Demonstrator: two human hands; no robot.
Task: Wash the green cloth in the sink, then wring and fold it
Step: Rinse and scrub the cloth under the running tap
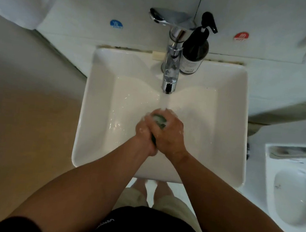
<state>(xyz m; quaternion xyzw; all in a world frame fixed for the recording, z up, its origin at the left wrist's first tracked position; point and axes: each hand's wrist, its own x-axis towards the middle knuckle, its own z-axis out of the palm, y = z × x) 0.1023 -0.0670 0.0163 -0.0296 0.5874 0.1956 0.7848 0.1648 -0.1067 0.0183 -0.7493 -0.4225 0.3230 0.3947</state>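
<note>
I am standing at the white sink (100,110) with water running from the tap (170,69). My left hand (145,132) and right hand (169,134) are both clamping their fingers around the bunched green cloth (159,119) under the stream. I am judging washing underway, with wringing and folding left.

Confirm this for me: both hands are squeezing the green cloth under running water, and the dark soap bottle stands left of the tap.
One detail is wrong. In the head view the dark soap bottle stands right of the tap, not left. The rest holds: left hand and right hand squeeze the green cloth under running water.
</note>
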